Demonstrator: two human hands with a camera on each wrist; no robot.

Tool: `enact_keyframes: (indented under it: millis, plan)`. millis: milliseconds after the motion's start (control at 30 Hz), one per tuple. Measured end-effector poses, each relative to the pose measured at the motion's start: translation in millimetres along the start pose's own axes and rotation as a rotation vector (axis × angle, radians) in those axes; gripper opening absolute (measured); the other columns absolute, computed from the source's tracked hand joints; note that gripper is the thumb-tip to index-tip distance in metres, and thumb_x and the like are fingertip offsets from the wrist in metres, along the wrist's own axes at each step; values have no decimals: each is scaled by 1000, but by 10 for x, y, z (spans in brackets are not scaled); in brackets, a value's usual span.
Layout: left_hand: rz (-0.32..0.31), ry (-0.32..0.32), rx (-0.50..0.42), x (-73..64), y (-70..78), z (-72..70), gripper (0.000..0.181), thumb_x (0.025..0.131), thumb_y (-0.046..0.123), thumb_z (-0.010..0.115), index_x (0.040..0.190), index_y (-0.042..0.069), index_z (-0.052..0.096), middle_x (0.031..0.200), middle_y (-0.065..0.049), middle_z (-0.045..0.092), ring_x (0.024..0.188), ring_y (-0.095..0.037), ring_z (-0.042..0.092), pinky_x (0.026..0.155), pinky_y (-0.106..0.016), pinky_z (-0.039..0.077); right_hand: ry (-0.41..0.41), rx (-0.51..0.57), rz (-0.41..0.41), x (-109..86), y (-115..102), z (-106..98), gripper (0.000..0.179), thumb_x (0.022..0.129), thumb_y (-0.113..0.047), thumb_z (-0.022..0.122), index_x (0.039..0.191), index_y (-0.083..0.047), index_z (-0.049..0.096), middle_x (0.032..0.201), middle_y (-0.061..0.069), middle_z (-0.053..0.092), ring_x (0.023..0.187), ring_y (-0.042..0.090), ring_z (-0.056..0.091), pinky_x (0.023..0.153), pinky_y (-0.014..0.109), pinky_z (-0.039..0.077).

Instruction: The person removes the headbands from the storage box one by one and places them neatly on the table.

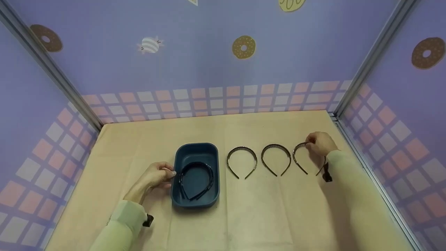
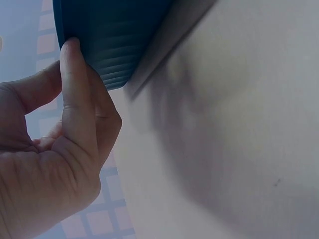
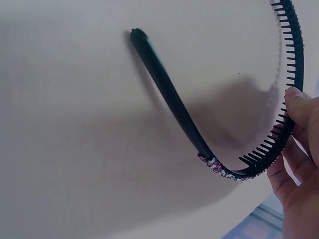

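Observation:
At the top of its arch, a black toothed headband [image 3: 172, 99] is held between the thumb and fingers of my right hand [image 1: 321, 143]. In the right wrist view its comb teeth point inward, and pink and white sparkly stones cover part of its outer side. My left hand [image 1: 158, 175] pinches the left rim of a dark blue box [image 1: 177, 197]. In the left wrist view, fingertips [image 2: 73, 47] touch the edge of the box, seen from outside. Dark headbands [image 1: 211, 174] lie overlapping inside the box; their exact number cannot be told.
Two more toothed headbands, one left [image 1: 228, 161] and one middle [image 1: 290, 158], lie in a row between the box and my right hand, ends facing me. A cream cloth [image 1: 258, 216] covers the table. Patterned walls [image 1: 195, 69] enclose the back and both sides.

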State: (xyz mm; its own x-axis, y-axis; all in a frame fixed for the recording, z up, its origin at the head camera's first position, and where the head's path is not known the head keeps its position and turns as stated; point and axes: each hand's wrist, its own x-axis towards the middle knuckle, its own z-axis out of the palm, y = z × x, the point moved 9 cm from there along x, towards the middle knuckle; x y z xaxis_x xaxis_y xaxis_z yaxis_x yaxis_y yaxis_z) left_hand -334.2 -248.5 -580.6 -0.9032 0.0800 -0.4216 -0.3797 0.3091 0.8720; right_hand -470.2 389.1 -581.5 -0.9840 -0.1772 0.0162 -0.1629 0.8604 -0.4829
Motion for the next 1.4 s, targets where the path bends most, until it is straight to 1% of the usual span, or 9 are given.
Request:
enact_keyframes:
  millis: [67,300,667,833,933,1067,1167,1267,1400]
  plan:
    - [-1,3,3,-3,5,0,14,101,6,72,114,2,67,89,3,67,79,-10,69,67,-27,65,5,0,10,-13,-1,0,10,103,-9,71,105,-2,78,106,21,77,102,40,70,91,57,56]
    - [5,12,14,-10,7,-17,14,101,6,72,113,3,66,89,3,65,78,-11,66,64,-25,63,22,-21,3,-36,22,38,11,103,-8,72,108,-2,79,112,24,75,108,45,70,97,66,55]
    - [5,14,12,-28,18,-3,14,100,4,71,113,1,66,90,2,66,79,-12,66,64,-26,63,8,1,31,-88,49,48,21,104,-11,71,121,0,78,119,27,75,113,47,70,99,66,56]
    - [7,1,10,-10,16,7,12,102,5,70,113,1,67,88,1,68,78,-12,69,65,-27,64,25,-3,26,-85,37,-2,27,104,-18,72,123,1,78,119,28,76,109,46,71,94,65,57]
    - [2,-1,2,-4,12,7,11,102,5,70,113,2,67,87,1,67,77,-11,70,65,-28,64,35,4,50,-87,49,-32,30,105,-21,72,124,1,78,120,28,76,109,46,72,94,63,58]
    - [3,-3,-3,1,8,8,12,102,4,71,113,0,67,87,2,67,77,-10,70,66,-28,65,38,32,83,-117,30,-80,34,107,-25,71,129,1,77,126,29,74,115,47,71,96,63,59]
    - [6,-4,-5,2,10,8,12,102,4,71,113,0,67,87,3,67,77,-10,70,67,-29,65,63,70,89,-134,-23,-134,40,108,-30,72,132,1,76,130,31,73,118,48,71,96,62,60]
    - [13,-6,1,2,15,5,12,102,5,71,113,1,67,87,4,66,78,-9,68,65,-28,64,97,106,84,-136,-90,-184,46,107,-35,74,133,2,75,130,31,74,117,47,71,94,58,61]
    - [19,-2,11,-2,13,-3,13,101,4,71,113,1,66,89,3,64,79,-10,65,64,-27,62,122,131,71,-121,-203,-218,47,107,-37,76,134,2,75,129,28,75,115,44,72,93,52,60]
